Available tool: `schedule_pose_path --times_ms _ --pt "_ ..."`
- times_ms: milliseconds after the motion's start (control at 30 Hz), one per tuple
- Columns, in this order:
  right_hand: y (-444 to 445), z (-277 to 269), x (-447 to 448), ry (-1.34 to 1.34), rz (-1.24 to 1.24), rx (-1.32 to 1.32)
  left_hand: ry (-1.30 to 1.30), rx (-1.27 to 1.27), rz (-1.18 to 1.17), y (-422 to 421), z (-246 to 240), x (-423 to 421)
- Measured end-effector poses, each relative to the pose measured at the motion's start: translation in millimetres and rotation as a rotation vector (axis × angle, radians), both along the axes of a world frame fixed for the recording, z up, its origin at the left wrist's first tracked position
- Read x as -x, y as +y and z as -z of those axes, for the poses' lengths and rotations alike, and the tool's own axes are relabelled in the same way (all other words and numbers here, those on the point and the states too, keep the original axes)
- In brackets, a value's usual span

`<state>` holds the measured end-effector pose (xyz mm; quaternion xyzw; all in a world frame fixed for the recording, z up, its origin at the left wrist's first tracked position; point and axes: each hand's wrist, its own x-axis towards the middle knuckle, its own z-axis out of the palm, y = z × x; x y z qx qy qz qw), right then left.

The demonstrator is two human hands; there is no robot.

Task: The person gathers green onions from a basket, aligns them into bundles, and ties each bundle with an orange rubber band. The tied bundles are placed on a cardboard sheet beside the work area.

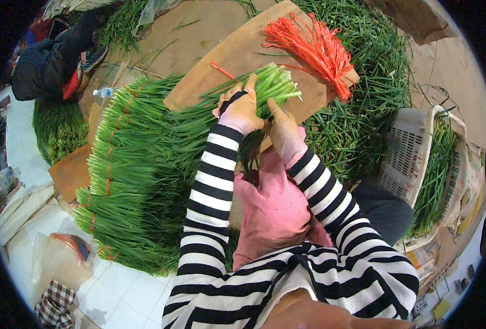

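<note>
A bunch of green garlic chives (278, 84) lies across a brown board (234, 49), pale cut ends toward the upper right. My left hand (241, 107), with a black band across it, is wrapped over the bunch from above. At the near side of the stalks my right hand (285, 127) grips the bunch, its lower fingers partly hidden. Red plastic strip (222, 70) shows on the board to the left of the bunch, and more red strip shows to its right. A pile of red plastic ties (313, 53) rests on the board's far right end.
Tied chive bundles (131, 164) are stacked at left. Loose chives (350, 123) cover the floor at right, beside a white plastic crate (405, 160) holding more. A seated person's leg (61, 53), a small bottle (103, 92) and another chive stack (59, 131) are at upper left.
</note>
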<state>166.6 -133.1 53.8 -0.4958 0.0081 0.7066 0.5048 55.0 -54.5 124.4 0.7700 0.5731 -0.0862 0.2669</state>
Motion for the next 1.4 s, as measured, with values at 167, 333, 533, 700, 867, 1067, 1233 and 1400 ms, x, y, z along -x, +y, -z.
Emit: schedule_pose_path --times_ms 167,333,533,700,867,1067,1233,1400 --pt "5 -5 -17 -0.495 -0.323 -0.209 0.151 -0.373 -0.065 -23 26 -7" --pt "26 -33 -76 -1.419 -0.333 -0.411 0.070 -0.570 -0.149 -32 49 -11" --pt "79 -28 -96 -1.627 -0.619 -0.542 0.108 -0.506 -0.139 -30 41 -12" --pt "86 -9 -111 -1.393 -0.316 -0.701 0.148 -0.458 -0.144 -30 38 -11" --pt "61 -79 -240 -0.911 0.454 -0.608 0.098 -0.236 -0.135 -12 26 -2" --pt "17 -69 -186 -0.422 0.352 -0.219 0.022 -0.160 -0.040 10 14 7" --pt "41 15 -46 -1.030 -0.275 -0.276 0.064 -0.062 -0.041 12 7 10" --pt "49 14 -19 -0.330 -0.020 -0.171 -0.501 0.085 -0.077 31 1 16"
